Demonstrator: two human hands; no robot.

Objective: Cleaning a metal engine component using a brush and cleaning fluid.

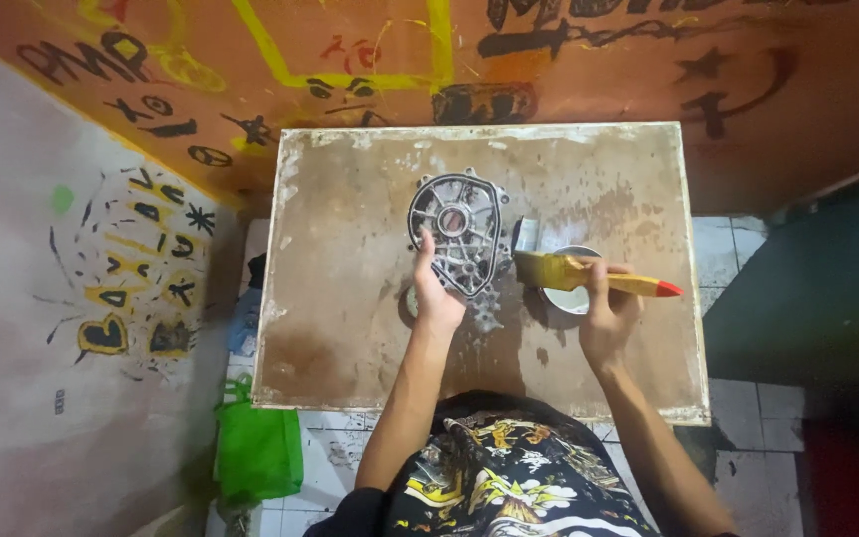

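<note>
Fingers of the left hand [436, 294] curl around the lower left edge of the metal cover [457, 232], propping it tilted on the board [350, 298], thumb up against its ribbed face. Right hand [603, 316] fingers pinch the yellow handle of the brush [589, 275], whose long axis runs nearly level, red tip pointing right and bristles pointing left, just beside the cover's right edge. So the cover lies straight left of the bristles and above the left hand, near the middle of the board. A small tin [571, 295] sits under the brush, partly hidden, touching neither cover nor left hand as far as can be seen.
</note>
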